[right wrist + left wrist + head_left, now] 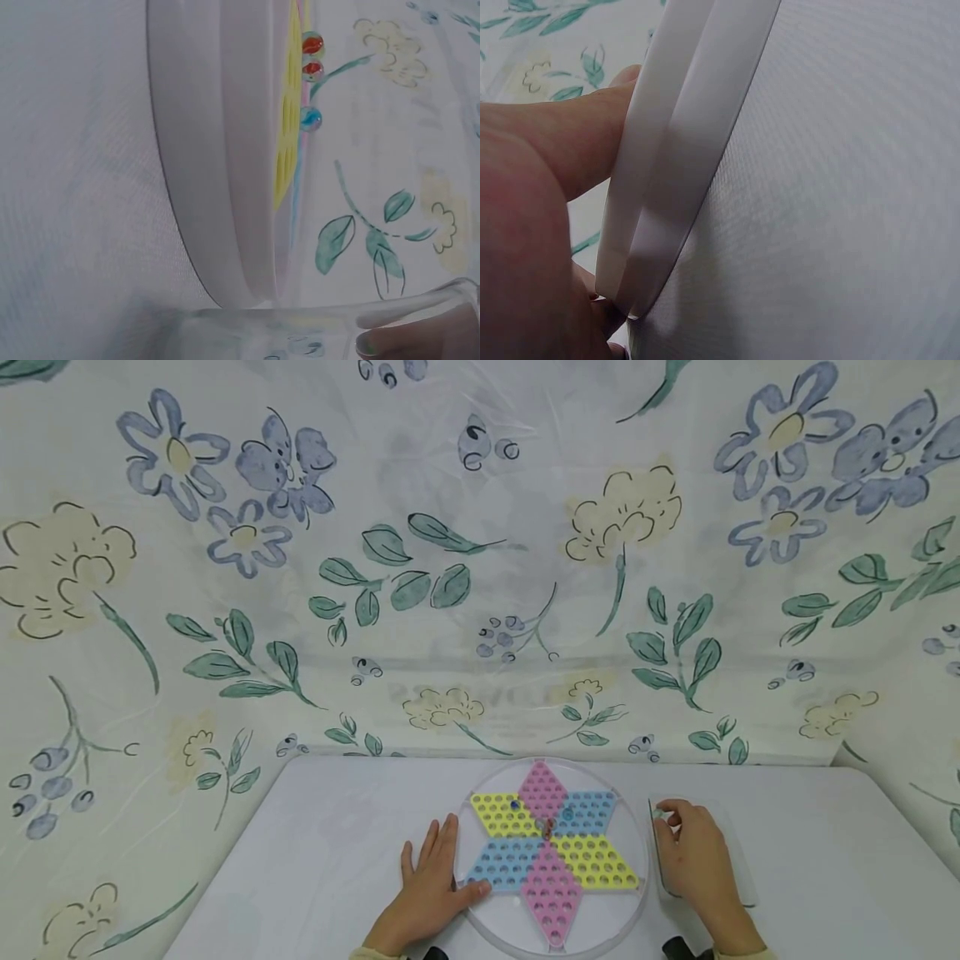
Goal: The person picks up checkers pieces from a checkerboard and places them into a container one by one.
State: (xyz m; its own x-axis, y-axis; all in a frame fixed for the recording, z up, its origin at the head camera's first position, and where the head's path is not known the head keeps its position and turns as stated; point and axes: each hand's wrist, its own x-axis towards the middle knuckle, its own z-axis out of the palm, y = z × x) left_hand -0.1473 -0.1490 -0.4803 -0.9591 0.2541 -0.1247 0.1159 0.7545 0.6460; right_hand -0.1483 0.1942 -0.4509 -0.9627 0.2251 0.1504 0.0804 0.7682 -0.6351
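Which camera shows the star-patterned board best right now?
The head view: it looks down on the star-patterned board, showing nearly its whole face, though the left hand touches one edge. The left wrist view shows only part of its white rim; the right wrist view shows the rim side-on, with slivers of colour.

Place: screened-off tabletop nook, room type unclear | Shown by: floral sheeting (480, 652), white table (337, 827), marble game board (551, 881)
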